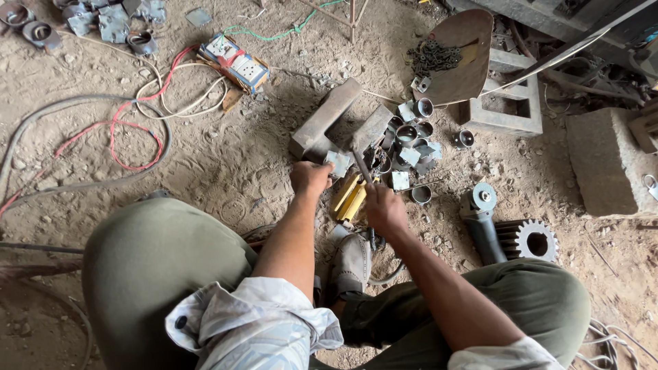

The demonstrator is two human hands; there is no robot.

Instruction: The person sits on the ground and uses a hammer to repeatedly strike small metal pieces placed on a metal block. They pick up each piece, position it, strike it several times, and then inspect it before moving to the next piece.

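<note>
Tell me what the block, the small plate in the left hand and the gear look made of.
Block: likely steel, dull brown, rust-like surface. Plate at the left hand: probably sheet metal, grey, slightly shiny. Gear: seemingly steel or iron, dark grey, cut teeth.

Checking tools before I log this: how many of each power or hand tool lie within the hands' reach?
Hammer, held by the right hand: 1
Angle grinder: 1
Yellow-handled tool between the hands: 1
Metal plate piece held by the left hand: 1
Total: 4
</note>
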